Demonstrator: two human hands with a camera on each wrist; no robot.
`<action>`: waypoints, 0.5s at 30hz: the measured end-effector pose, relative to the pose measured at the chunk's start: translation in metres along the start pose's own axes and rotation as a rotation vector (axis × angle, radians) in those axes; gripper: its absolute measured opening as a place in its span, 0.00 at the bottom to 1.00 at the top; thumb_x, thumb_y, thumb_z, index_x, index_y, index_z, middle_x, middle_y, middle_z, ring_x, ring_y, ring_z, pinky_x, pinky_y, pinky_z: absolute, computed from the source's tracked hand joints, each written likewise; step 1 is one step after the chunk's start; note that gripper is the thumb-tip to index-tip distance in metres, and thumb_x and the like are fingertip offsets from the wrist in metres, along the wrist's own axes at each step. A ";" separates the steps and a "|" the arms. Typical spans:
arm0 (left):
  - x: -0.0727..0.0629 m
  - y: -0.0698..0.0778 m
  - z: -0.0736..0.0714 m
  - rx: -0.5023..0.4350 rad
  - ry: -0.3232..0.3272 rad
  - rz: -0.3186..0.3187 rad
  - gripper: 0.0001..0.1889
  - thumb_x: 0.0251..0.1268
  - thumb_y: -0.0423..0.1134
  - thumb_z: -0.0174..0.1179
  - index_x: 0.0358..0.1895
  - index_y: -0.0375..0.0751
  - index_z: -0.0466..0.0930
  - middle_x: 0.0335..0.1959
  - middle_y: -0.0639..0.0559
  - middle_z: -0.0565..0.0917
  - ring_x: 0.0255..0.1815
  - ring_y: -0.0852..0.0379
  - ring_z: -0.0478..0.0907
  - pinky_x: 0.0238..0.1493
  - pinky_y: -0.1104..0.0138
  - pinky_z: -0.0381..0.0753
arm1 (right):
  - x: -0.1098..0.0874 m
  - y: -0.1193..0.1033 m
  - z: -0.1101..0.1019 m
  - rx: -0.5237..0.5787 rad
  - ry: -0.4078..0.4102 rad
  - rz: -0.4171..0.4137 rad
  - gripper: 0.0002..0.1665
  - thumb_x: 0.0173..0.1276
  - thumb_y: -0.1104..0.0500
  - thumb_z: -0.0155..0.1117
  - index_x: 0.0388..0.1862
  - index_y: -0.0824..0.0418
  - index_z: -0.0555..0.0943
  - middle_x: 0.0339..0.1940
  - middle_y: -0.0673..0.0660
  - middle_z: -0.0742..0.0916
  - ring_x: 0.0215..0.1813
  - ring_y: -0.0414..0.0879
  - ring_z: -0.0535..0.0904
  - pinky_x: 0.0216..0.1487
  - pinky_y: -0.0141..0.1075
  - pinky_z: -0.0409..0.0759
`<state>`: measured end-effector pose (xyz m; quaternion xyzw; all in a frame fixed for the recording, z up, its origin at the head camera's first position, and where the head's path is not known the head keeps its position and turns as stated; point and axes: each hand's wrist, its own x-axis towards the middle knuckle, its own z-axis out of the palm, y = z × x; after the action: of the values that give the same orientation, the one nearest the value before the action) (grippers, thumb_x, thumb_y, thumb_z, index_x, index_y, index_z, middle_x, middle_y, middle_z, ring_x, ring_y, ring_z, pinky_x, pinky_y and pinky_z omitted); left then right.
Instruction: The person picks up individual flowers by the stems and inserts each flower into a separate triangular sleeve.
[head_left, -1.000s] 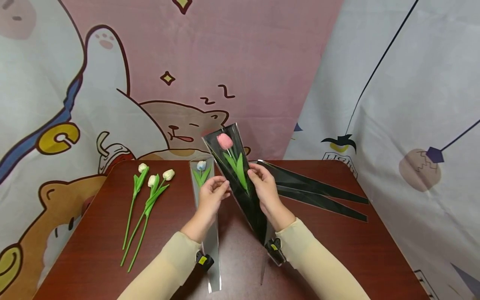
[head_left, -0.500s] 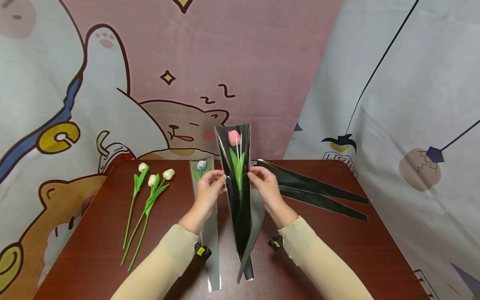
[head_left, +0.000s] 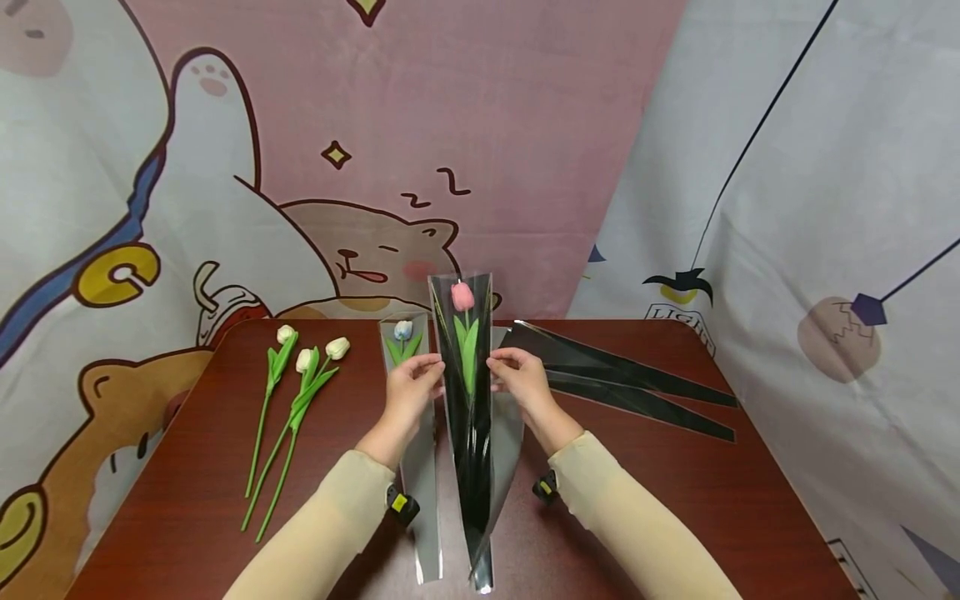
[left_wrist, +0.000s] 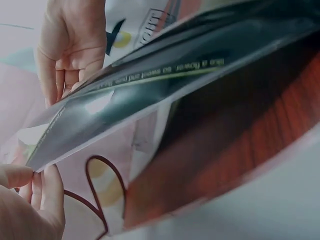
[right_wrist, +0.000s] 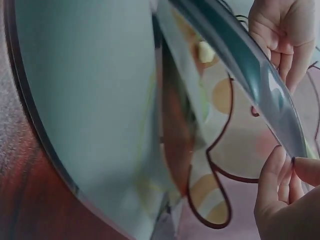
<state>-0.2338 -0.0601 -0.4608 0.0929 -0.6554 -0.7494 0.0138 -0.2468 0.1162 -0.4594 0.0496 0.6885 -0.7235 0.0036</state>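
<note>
A pink artificial tulip [head_left: 462, 296] shows through the clear front of a black flower sleeve [head_left: 474, 467], which stands nearly upright in the head view. My left hand [head_left: 411, 387] pinches the sleeve's left edge beside the tulip's leaves. On the opposite edge, my right hand [head_left: 525, 387] pinches it between thumb and fingers. Pale printed lettering runs along the sleeve in the left wrist view, where the left hand [left_wrist: 35, 200] grips its rim. A grey flap [head_left: 507, 450] curves out from the sleeve's right side, large in the right wrist view.
Left of the held sleeve lies another sleeve [head_left: 423, 500] with a blue tulip [head_left: 403, 330], partly under my left hand. Three white tulips [head_left: 302, 392] lie farther left. More black sleeves [head_left: 637, 375] are at the right on the brown table [head_left: 637, 517], with a printed cloth [head_left: 525, 125] behind.
The sleeve with the pink tulip has turned from leaning left to nearly upright, then come down and slightly left. Both hands moved with it, and the grey flap now shows on its right.
</note>
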 end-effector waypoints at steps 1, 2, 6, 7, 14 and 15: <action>0.003 -0.004 -0.001 0.014 0.005 -0.012 0.12 0.62 0.30 0.60 0.48 0.31 0.80 0.33 0.51 0.79 0.29 0.59 0.78 0.37 0.60 0.84 | 0.002 0.003 0.001 -0.019 0.003 0.011 0.13 0.64 0.67 0.63 0.45 0.74 0.79 0.23 0.49 0.80 0.27 0.42 0.78 0.26 0.33 0.81; 0.005 -0.007 -0.002 0.029 0.009 -0.024 0.12 0.62 0.30 0.60 0.48 0.33 0.81 0.34 0.50 0.80 0.29 0.59 0.78 0.39 0.59 0.84 | 0.004 0.006 0.003 -0.035 0.005 0.015 0.12 0.64 0.67 0.63 0.45 0.74 0.79 0.22 0.49 0.80 0.26 0.42 0.78 0.26 0.33 0.81; 0.016 -0.019 -0.006 0.052 0.025 -0.043 0.14 0.60 0.27 0.58 0.50 0.32 0.80 0.37 0.47 0.82 0.27 0.64 0.78 0.38 0.62 0.83 | 0.012 0.016 0.010 -0.083 0.011 0.048 0.11 0.63 0.69 0.62 0.44 0.73 0.80 0.23 0.50 0.80 0.26 0.42 0.77 0.28 0.37 0.83; 0.018 -0.022 -0.007 0.054 0.033 -0.046 0.14 0.60 0.26 0.58 0.50 0.31 0.80 0.37 0.47 0.83 0.27 0.64 0.77 0.36 0.65 0.83 | 0.014 0.018 0.012 -0.098 0.011 0.056 0.11 0.63 0.69 0.62 0.44 0.73 0.80 0.23 0.50 0.81 0.25 0.41 0.77 0.29 0.38 0.83; 0.029 -0.033 -0.012 0.077 0.105 -0.069 0.14 0.60 0.25 0.57 0.49 0.28 0.79 0.36 0.45 0.82 0.28 0.64 0.77 0.30 0.72 0.80 | 0.033 0.036 0.023 -0.170 -0.001 0.123 0.11 0.63 0.69 0.60 0.45 0.71 0.81 0.26 0.51 0.82 0.23 0.39 0.76 0.28 0.34 0.83; 0.030 -0.035 -0.012 0.085 0.111 -0.073 0.14 0.60 0.25 0.57 0.49 0.28 0.79 0.35 0.46 0.81 0.29 0.64 0.77 0.30 0.72 0.80 | 0.034 0.038 0.024 -0.175 0.000 0.137 0.11 0.63 0.70 0.60 0.44 0.71 0.81 0.26 0.52 0.82 0.23 0.39 0.77 0.27 0.33 0.82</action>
<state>-0.2576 -0.0709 -0.5003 0.1584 -0.6812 -0.7145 0.0189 -0.2798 0.0921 -0.4984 0.0959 0.7441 -0.6587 0.0574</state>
